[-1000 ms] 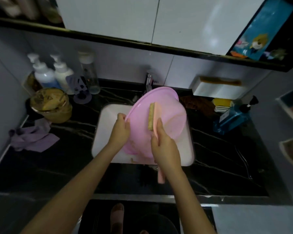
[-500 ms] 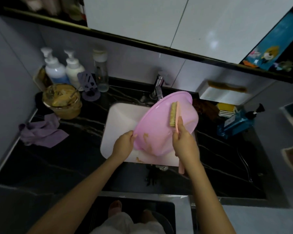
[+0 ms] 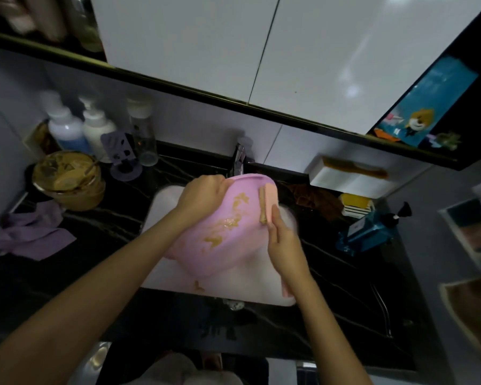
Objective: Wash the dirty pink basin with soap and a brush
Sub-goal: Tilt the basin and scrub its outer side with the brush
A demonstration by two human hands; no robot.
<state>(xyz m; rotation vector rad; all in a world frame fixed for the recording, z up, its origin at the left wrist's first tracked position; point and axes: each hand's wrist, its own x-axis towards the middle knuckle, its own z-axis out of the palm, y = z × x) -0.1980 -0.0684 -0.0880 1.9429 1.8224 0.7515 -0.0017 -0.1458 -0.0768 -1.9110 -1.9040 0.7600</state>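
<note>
The pink basin (image 3: 220, 245) is tilted over the white sink (image 3: 261, 290), its outer underside turned toward me and smeared with yellowish-brown grime. My left hand (image 3: 200, 195) grips its far rim near the tap. My right hand (image 3: 283, 243) holds a pink brush (image 3: 267, 204) by the handle; the bristle head lies against the basin's right side near the upper rim. The handle's end sticks out below my wrist.
A tap (image 3: 239, 159) stands behind the sink. On the dark counter to the left are pump bottles (image 3: 67, 126), a clear bottle (image 3: 142, 134), a dirty brown bowl (image 3: 68, 179) and a purple cloth (image 3: 34, 234). A blue dispenser (image 3: 370, 232) and a white box (image 3: 347, 176) are on the right.
The basin has been turned so that its grimy underside faces me. My left hand moved from the near rim up to the far rim. The brush now rests on the outer surface.
</note>
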